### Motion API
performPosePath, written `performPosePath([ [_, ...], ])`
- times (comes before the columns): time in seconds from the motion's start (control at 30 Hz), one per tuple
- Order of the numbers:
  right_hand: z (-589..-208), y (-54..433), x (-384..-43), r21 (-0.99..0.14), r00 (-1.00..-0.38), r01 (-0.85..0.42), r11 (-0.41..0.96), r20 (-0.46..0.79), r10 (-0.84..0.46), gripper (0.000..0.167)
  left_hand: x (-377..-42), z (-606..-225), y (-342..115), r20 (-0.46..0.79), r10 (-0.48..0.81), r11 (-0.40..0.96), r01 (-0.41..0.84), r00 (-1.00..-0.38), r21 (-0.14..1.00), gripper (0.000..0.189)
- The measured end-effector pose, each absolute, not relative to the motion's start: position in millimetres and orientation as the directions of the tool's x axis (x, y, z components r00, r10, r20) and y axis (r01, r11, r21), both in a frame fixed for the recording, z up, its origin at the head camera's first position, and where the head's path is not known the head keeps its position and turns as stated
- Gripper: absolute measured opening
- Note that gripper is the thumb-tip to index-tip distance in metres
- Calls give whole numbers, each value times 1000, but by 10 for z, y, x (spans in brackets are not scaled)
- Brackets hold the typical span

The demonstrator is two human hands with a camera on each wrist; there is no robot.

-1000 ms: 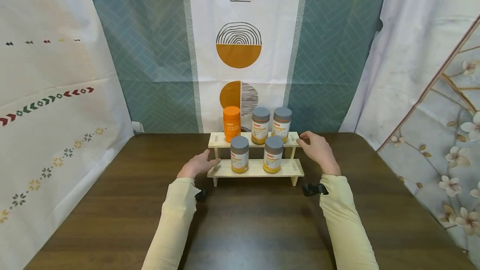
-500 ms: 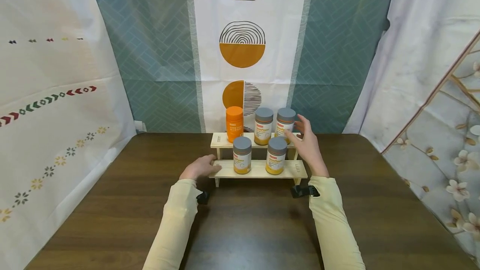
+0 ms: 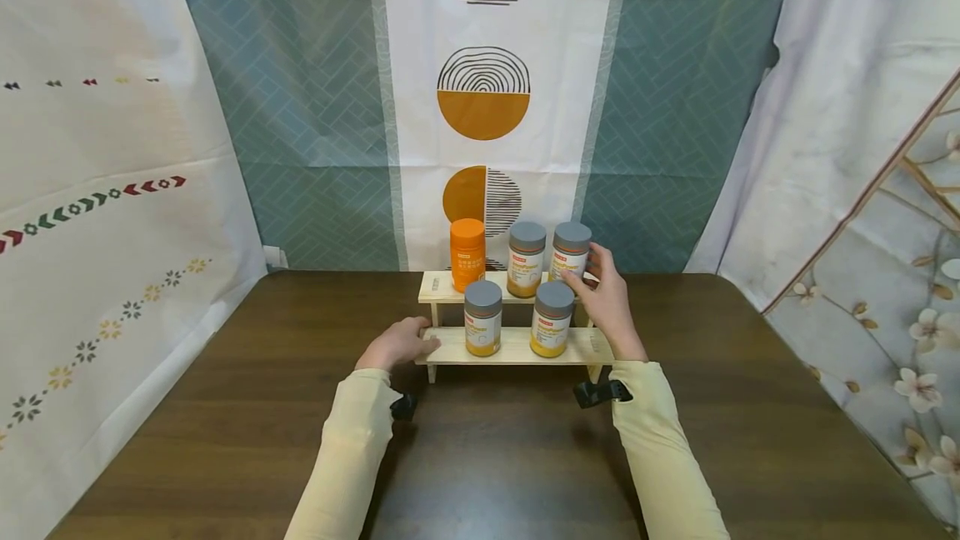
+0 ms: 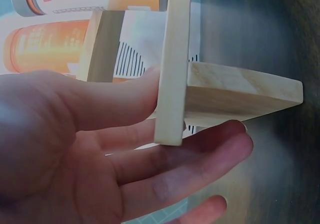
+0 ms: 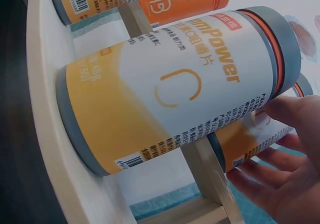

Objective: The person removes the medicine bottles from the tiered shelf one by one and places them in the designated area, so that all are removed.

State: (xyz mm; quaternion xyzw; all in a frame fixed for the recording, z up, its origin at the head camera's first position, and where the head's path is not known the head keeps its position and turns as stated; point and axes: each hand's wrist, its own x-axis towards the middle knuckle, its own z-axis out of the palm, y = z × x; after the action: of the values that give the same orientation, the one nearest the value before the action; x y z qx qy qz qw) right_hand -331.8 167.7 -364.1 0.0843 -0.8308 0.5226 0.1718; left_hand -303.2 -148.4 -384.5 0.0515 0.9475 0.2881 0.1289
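My left hand point(image 3: 393, 342) pinches the left end of the lower plank of a two-tier wooden rack point(image 3: 516, 343); in the left wrist view the thumb lies on one face and the fingers point(image 4: 190, 169) reach past the other. At the right, my right hand point(image 3: 609, 304) holds a grey-lidded supplement jar point(image 3: 570, 250) standing at the right of the upper tier, thumb in front and fingers around its side. Two similar jars stand on the lower tier, one left point(image 3: 483, 322) and one right point(image 3: 551, 323); in the right wrist view the right one partly hides the held jar.
Also on the upper tier are an orange bottle point(image 3: 468, 252) at the left and another grey-lidded jar point(image 3: 527, 261) in the middle. The rack stands near the back of a dark wooden table point(image 3: 487, 457). A patterned cloth point(image 3: 322, 148) hangs behind.
My right hand has moved left from the rack's upper right end to the upper right jar, and its fingers have closed around it. My left hand stays at the rack's lower left end.
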Motion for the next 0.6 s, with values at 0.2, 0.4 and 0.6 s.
performPosePath([
  [0.2,-3625,1676,-3296,-810,-901,-357,466,430,58,68,-3035,-3851,-1496,-196,187,826,46,-963,562,50],
  [0.4,-3568,1772,-3246,-796,-870,-393,459,484,93,65,-3024,-3846,-1489,-204,177,824,31,-963,566,51],
  [0.6,-3526,1939,-3215,-773,-848,-415,480,519,102,62,-3023,-3844,-1491,-220,161,823,8,-962,567,52],
])
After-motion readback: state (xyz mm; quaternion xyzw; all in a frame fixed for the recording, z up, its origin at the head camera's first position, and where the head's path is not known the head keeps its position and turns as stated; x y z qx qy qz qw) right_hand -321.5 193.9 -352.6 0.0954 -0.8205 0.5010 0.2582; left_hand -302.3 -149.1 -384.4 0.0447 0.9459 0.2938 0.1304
